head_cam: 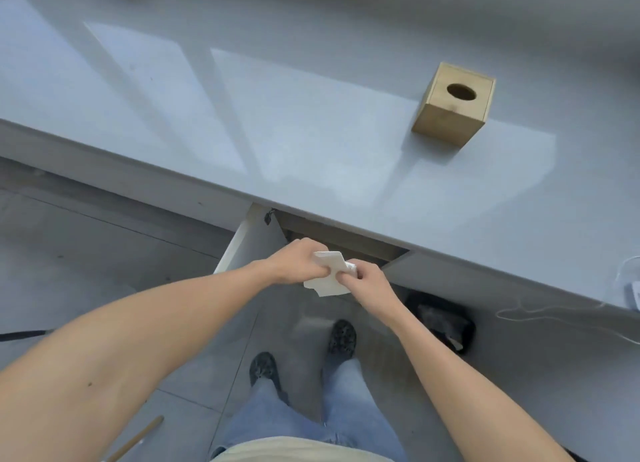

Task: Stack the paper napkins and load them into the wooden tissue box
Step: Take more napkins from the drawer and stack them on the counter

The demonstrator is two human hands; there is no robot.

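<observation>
A small stack of white paper napkins (329,276) is held in the air in front of the counter edge, below counter height. My left hand (298,262) grips its left side and my right hand (365,281) pinches its right side. The wooden tissue box (453,107) stands upright on the grey counter (311,132) at the far right, well beyond my hands. Its top has a round hole and nothing shows in it.
An open drawer (343,240) sits under the counter edge right behind my hands. A white cable (540,311) and a charger (633,293) lie at the right edge. A dark bin (443,319) stands on the floor near my feet.
</observation>
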